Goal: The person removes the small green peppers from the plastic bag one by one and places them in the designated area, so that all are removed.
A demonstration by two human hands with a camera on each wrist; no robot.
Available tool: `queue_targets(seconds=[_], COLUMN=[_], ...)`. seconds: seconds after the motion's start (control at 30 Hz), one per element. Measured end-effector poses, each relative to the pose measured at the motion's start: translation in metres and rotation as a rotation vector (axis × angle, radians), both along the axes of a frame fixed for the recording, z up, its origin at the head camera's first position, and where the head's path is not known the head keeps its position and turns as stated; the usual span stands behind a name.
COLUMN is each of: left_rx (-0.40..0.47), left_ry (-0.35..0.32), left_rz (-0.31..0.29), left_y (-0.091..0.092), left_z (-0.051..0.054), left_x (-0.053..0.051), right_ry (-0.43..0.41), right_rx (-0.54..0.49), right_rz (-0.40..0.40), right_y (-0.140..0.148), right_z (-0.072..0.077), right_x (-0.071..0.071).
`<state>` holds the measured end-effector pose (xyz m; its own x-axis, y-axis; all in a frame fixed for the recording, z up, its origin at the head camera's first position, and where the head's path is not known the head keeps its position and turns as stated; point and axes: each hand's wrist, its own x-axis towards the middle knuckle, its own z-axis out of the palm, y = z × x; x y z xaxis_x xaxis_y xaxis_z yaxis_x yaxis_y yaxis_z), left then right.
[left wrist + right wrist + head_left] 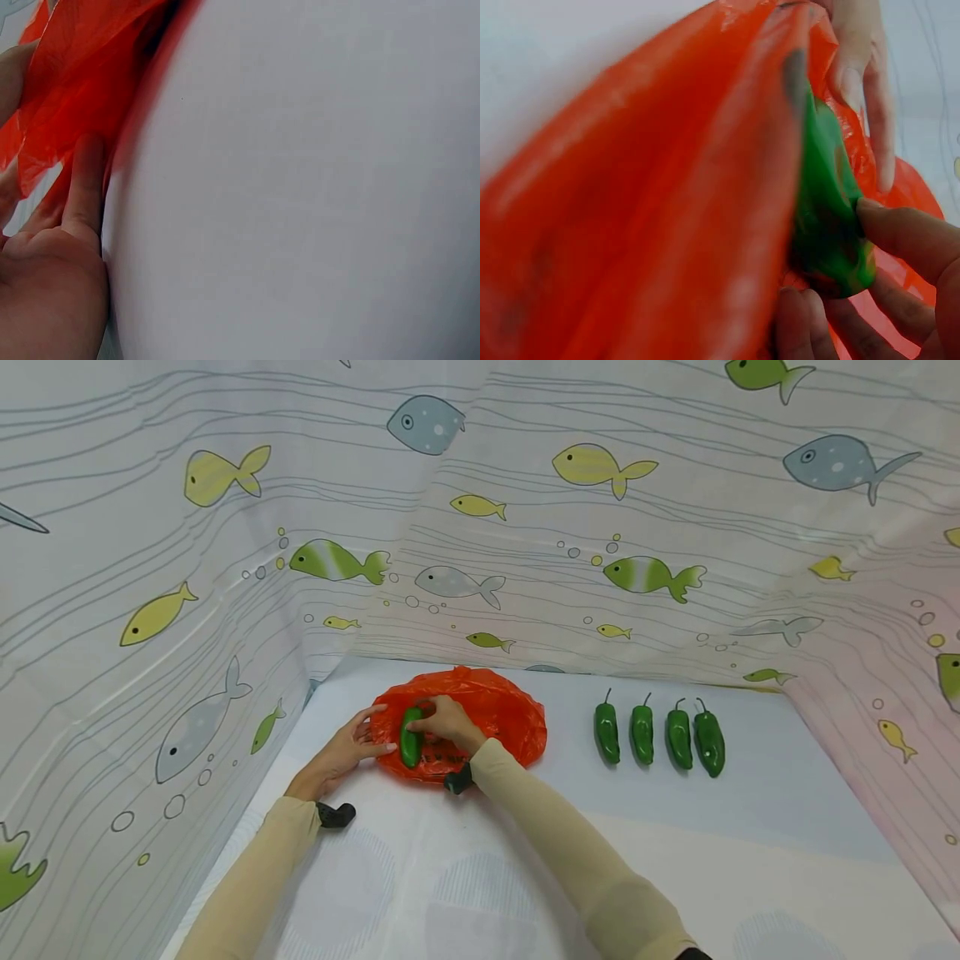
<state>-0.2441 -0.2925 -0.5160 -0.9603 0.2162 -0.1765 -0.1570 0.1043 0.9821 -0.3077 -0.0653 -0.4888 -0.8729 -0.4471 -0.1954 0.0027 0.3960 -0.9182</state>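
Observation:
A shiny green chili pepper (410, 745) is pinched between the thumb and fingers of my right hand (450, 721), over the left part of an opened red plastic bag (517, 722). In the right wrist view the pepper (826, 187) is partly hidden behind a fold of the bag (645, 210). My left hand (345, 755) is at the bag's left rim, thumb and fingers spread and fairly straight. The left wrist view shows its fingers (86, 180) touching the red plastic (90, 82).
Several green peppers (678, 739) with stems lie in a row on the white table (525, 852), right of the bag. Fish-patterned sheeting (525, 543) walls the table at the back and both sides.

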Motion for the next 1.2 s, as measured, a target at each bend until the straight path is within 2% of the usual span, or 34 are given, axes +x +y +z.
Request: queue_targets(seconds=[0.2, 0.37, 0.73, 1.2], left_rx=[-0.011, -0.008, -0.031, -0.041], left_ry=[-0.009, -0.009, -0.009, -0.011], left_rz=[0.004, 0.007, 0.009, 0.016], left_y=[0.0, 0.001, -0.001, 0.001], left_z=[0.0, 0.001, 0.0, -0.001], left_x=[0.001, 0.002, 0.002, 0.003], right_ry=[0.065, 0.113, 0.061, 0.082], right_rx=[0.054, 0.06, -0.005, -0.036], right_rz=[-0.002, -0.005, 0.012, 0.046], right_y=[-0.001, -0.002, 0.006, 0.022], right_z=[-0.001, 0.001, 0.004, 0.012], right_x=[0.0, 0.002, 0.004, 0.009])
